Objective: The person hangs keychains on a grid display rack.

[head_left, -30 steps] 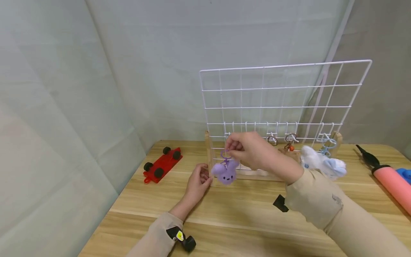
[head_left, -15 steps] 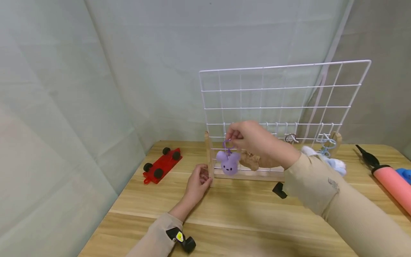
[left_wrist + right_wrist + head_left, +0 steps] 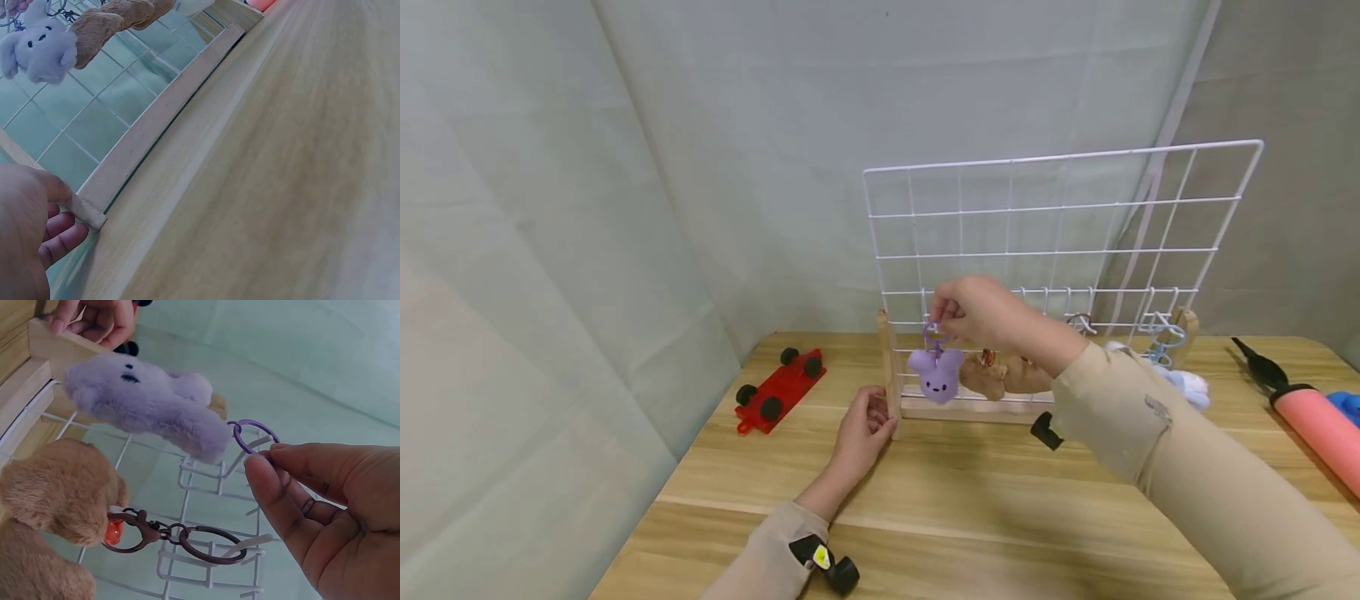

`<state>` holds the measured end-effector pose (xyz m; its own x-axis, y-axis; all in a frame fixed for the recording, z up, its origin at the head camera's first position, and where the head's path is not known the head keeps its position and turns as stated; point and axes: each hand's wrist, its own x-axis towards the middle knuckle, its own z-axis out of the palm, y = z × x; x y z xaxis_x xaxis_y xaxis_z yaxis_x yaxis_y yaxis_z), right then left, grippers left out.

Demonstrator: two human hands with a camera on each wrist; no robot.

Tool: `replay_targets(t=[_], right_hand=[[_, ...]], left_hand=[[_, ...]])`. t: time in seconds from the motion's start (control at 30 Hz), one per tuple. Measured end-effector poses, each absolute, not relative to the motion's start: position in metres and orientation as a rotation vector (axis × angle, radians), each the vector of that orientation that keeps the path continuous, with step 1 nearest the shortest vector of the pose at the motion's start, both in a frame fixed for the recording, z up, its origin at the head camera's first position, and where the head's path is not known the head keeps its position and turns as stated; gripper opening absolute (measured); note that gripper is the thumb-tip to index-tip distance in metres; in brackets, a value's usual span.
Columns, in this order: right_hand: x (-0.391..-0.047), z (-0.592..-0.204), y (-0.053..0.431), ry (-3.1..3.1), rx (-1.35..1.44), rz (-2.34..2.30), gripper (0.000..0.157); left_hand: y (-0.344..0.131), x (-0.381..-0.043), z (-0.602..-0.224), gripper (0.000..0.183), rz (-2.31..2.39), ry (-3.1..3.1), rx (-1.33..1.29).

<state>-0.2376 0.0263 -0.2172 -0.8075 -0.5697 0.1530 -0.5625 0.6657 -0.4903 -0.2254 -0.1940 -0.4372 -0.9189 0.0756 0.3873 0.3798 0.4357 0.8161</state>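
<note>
My right hand [image 3: 981, 312] pinches the purple ring [image 3: 257, 422] of a lilac plush keychain [image 3: 936, 380] between thumb and fingers. The ring is at a white hook [image 3: 232, 467] on the left part of a white wire grid rack [image 3: 1060, 158]; whether the hook's tip passes through it I cannot tell. Below the ring the plush mouse-eared head dangles, in front of the grid. My left hand [image 3: 857, 432] holds the lower end of the rack's left wooden post [image 3: 87, 212], thumb on one side and fingers on the other.
Brown plush keychains [image 3: 62, 487] hang beside the lilac one, one with a red bell [image 3: 113, 531]. A white-and-blue plush [image 3: 1187, 387] hangs further right. A red wheeled toy [image 3: 782, 390] lies left; a pink hand pump [image 3: 1322, 433] lies right.
My right hand has moved up and toward the rack, carrying the lilac plush keychain to the hook. My left hand has stayed on the wooden post.
</note>
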Motion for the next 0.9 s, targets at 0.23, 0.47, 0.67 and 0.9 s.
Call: replay_targets(t=[0.23,0.47,0.67,0.9], right_hand=[[-0.2434,-0.2191,0.023,2.88,-0.947,-0.769,0.008],[-0.247,-0.2221,0.0229,2.889,-0.952,-0.75,0.006],[-0.2473,-0.2225,0.0218,2.89,-0.933,-0.741,0.006],[-0.2477,-0.2232,0.0209,2.908,-0.941,-0.724,0.007]], left_hand=[[-0.1938,-0.2246,-0.4372,0.039,-1.477,-2.387,-0.396],[-0.1934,-0.2246,-0.4372,0.04,-1.478,-2.39,-0.394],[-0.1929,-0.2257,-0.4361,0.039,-1.463,-2.421,-0.383],[-0.1935,-0.2255,-0.4372,0.04,-1.487,-2.413,-0.382]])
